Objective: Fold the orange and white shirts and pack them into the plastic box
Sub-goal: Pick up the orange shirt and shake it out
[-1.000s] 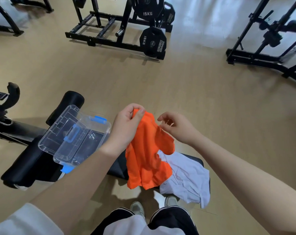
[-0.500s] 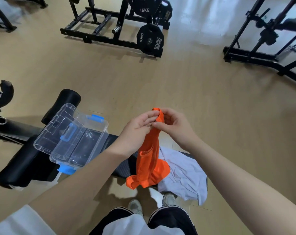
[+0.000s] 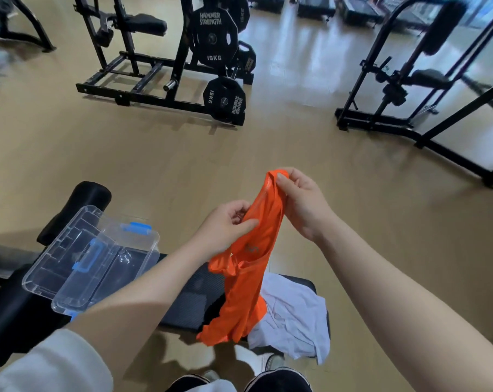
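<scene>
A black padded bench [image 3: 188, 301] carries the open clear plastic box [image 3: 98, 264] at left and the crumpled white shirt [image 3: 293, 315] at right. Above it, the orange shirt [image 3: 248, 278] hangs, pinched by the right hand [image 3: 302, 205] at top and the left hand [image 3: 225, 227] lower.

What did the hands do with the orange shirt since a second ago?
A second ago only the left hand held the orange shirt, spread wide. The right hand then took hold of its top edge. Now the right hand pinches the top and holds it higher, while the left grips lower down, so the shirt hangs bunched and narrow. The white shirt and plastic box stayed on the bench.
</scene>
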